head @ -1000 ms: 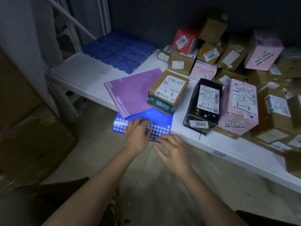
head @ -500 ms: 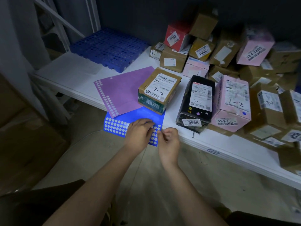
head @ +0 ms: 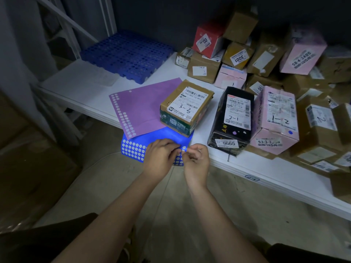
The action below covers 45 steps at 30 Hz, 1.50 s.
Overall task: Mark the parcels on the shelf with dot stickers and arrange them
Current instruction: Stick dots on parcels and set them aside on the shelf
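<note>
A blue dot sticker sheet (head: 133, 149) hangs over the front edge of the white shelf (head: 266, 168). My left hand (head: 161, 158) rests on its right part with curled fingers holding the sheet. My right hand (head: 196, 158) pinches at a dot on the sheet's right edge. A purple sticker sheet (head: 140, 107) lies behind it. On both sheets stands a brown parcel marked 3-3 (head: 187, 105). To its right lie a black parcel marked 2-1 (head: 233, 118) and a pink parcel marked 1-2 (head: 277, 118) with a blue dot on its front.
A heap of brown, pink and red parcels (head: 256, 54) fills the back right of the shelf. A blue plastic grid pallet (head: 127, 54) lies at the back left. Shelf posts (head: 108, 25) rise on the left. Below the shelf is bare concrete floor (head: 190, 215).
Both hands have come together over the blue sheet's right edge. My right hand went from flat and spread to pinching at a dot.
</note>
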Each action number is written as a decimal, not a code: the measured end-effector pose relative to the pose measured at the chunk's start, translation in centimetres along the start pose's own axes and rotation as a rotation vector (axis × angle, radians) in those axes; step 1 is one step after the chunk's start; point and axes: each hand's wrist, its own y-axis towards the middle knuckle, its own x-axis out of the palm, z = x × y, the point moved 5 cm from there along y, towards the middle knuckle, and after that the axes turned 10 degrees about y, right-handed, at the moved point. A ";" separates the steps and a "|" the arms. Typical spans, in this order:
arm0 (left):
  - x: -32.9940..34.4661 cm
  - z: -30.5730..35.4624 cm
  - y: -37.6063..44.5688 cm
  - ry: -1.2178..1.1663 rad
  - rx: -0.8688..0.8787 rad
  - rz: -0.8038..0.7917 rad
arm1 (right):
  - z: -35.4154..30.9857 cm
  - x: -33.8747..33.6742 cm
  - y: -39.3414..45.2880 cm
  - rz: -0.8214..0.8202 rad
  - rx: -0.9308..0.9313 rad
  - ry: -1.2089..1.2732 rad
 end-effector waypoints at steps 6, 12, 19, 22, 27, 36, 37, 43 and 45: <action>-0.1 0.0 0.2 -0.059 -0.017 -0.010 | 0.3 0.0 0.4 -0.024 -0.061 -0.099; 0.3 -0.8 0.8 -0.244 -0.147 -0.122 | -0.1 0.1 0.6 -0.075 -0.102 -0.157; 0.6 -0.9 1.2 -0.246 -0.152 -0.185 | -0.5 -0.1 0.5 -0.087 -0.092 -0.172; 0.6 -0.8 1.3 -0.253 -0.146 -0.202 | -0.7 -0.2 0.5 -0.092 -0.045 -0.147; 0.4 -0.6 1.2 -0.283 -0.135 -0.215 | -0.9 -0.2 0.7 -0.088 0.005 -0.113; 0.0 -0.6 0.8 -0.301 -0.127 -0.198 | -1.4 0.0 0.6 -0.126 -0.064 -0.232; 0.0 -0.7 0.8 -0.322 -0.151 -0.204 | -1.4 0.0 0.5 -0.129 -0.067 -0.239; -0.1 -0.6 1.0 -0.343 -0.202 -0.233 | -1.6 -0.2 0.4 -0.136 -0.084 -0.276; -0.3 -0.6 1.0 -0.326 -0.215 -0.210 | -1.8 -0.4 0.5 -0.117 -0.090 -0.312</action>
